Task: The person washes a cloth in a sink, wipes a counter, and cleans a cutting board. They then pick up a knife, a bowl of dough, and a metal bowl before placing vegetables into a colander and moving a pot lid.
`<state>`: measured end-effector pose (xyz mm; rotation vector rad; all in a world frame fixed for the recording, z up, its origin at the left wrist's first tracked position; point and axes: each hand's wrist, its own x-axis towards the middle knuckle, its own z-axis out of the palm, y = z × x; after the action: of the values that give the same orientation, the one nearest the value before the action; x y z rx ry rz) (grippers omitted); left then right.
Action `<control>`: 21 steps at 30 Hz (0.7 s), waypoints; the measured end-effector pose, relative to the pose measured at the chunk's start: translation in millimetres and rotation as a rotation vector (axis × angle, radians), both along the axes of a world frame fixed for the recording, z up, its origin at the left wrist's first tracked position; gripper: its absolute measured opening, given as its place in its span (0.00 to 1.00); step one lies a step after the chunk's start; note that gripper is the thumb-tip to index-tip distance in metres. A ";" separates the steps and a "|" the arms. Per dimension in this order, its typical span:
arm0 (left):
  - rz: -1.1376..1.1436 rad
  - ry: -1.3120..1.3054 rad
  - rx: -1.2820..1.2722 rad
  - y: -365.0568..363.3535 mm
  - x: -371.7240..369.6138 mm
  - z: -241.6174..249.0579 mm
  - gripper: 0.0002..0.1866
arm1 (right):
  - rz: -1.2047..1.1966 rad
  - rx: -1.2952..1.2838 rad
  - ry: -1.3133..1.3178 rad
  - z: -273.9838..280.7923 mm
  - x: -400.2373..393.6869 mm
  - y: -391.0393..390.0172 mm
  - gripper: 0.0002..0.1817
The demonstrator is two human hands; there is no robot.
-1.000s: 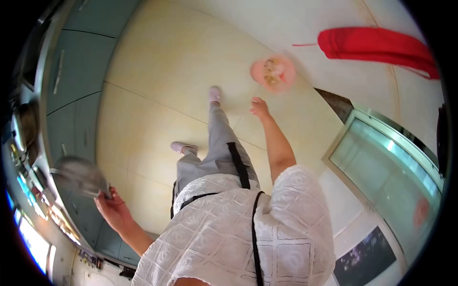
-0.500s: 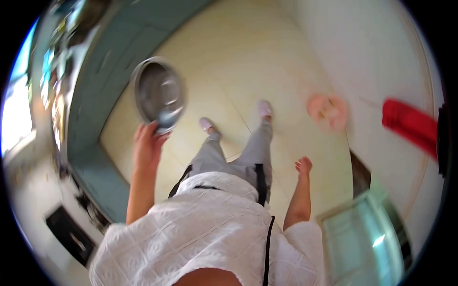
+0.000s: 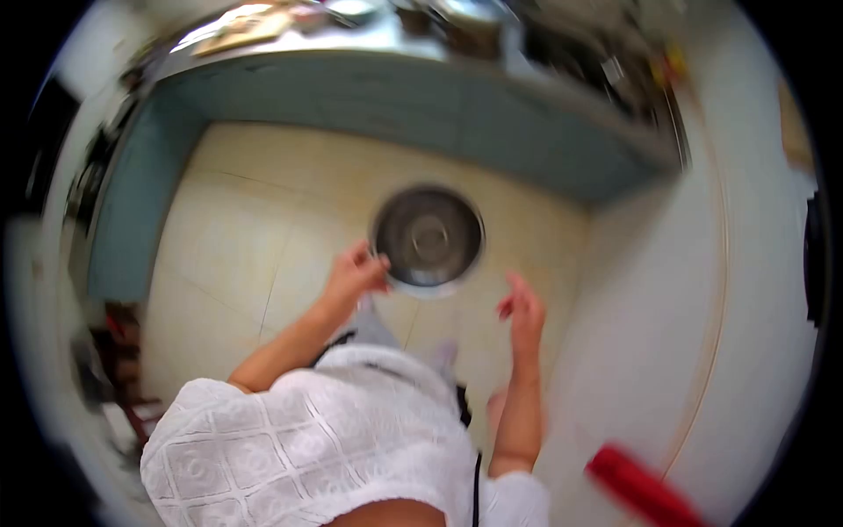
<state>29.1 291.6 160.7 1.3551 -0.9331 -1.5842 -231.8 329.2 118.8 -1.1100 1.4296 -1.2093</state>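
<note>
A round metal basin (image 3: pixel 428 237) is in front of me above the tiled floor, its hollow facing up. My left hand (image 3: pixel 360 270) is closed on the basin's near left rim, with the thumb and fingertips at the edge. To the right of the basin, and apart from it, my right hand (image 3: pixel 524 307) is raised with the fingers stretched forward. Nothing shows in it, though motion smears the fingers somewhat.
Blue-grey cabinets (image 3: pixel 386 97) run along the far side and the left. On the counter are a wooden board (image 3: pixel 244 33), bowls and pots, blurred. A white wall (image 3: pixel 650 290) stands at right, with a red object (image 3: pixel 645 487) at lower right.
My view has turned left, so the counter is now ahead. The basin has come from the left toward the middle, still in my left hand. My right hand has risen toward it.
</note>
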 end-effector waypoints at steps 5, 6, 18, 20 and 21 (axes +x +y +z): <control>0.169 0.094 0.027 -12.2 66.9 -15.9 0.16 | 0.371 0.037 -0.098 0.6 121.0 -73.5 0.15; 0.166 0.043 0.018 -18.4 84.4 -21.9 0.17 | 0.402 0.067 -0.072 -1.2 142.0 -87.8 0.15; 0.290 -0.072 -0.051 -91.6 231.3 -22.1 0.22 | -0.291 0.185 -0.444 -33.3 155.7 -252.7 0.08; 0.324 -0.115 -0.019 -115.5 241.7 -21.4 0.21 | -0.531 0.136 -0.562 -35.7 105.6 -293.5 0.07; 0.357 -0.144 -0.006 -129.3 245.5 -21.0 0.20 | -0.639 0.105 -0.515 -34.3 82.0 -314.8 0.07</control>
<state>274.6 162.4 139.7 1.5500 -0.7287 -1.2251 -149.8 14.4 84.5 -0.2137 1.4452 -1.6833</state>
